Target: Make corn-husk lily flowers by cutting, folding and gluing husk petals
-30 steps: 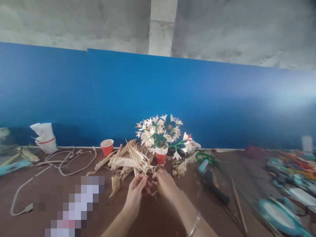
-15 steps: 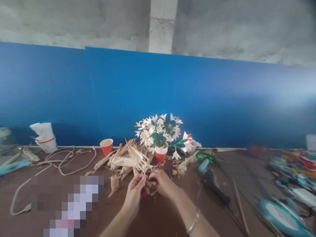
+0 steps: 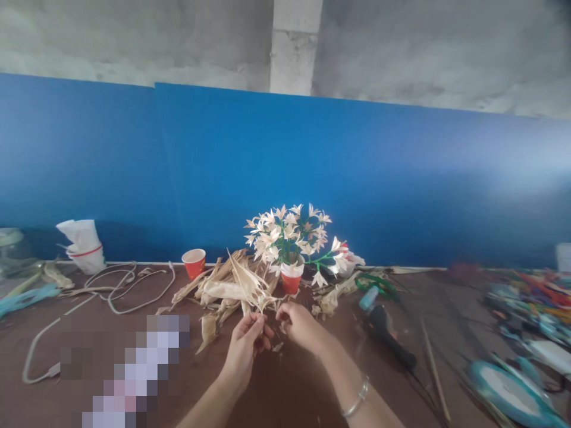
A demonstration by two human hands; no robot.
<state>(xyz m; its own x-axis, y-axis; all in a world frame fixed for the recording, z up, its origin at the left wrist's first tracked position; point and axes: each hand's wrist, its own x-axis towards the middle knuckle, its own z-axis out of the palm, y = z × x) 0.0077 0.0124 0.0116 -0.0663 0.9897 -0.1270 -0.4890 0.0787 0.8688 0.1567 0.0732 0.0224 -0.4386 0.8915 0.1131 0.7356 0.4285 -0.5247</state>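
My left hand (image 3: 247, 343) and my right hand (image 3: 300, 324) meet low at the middle of the brown table (image 3: 285, 392), both with fingers curled in a pinch. The left fingers pinch a pale strip of dried corn husk (image 3: 259, 307) that fans upward. What the right fingers pinch is too small to make out. A silver bangle (image 3: 357, 397) sits on my right wrist. Just beyond the hands lies a heap of dried husks (image 3: 223, 288). Behind it a red paper cup (image 3: 291, 279) holds a bunch of cream husk flowers (image 3: 289, 235) on green stems.
A second red cup (image 3: 194, 263) stands left of the husks, with white cables (image 3: 120, 285) and stacked white cups (image 3: 84, 246) farther left. A black glue gun (image 3: 388, 336), green wire (image 3: 377, 285), a thin stick (image 3: 432, 371) and blurred teal and coloured items (image 3: 513, 333) lie right. A blue wall (image 3: 285, 178) backs the table.
My right hand has drawn slightly away from the left, opening a small gap between them. The left hand keeps its pinch on the husk strip.
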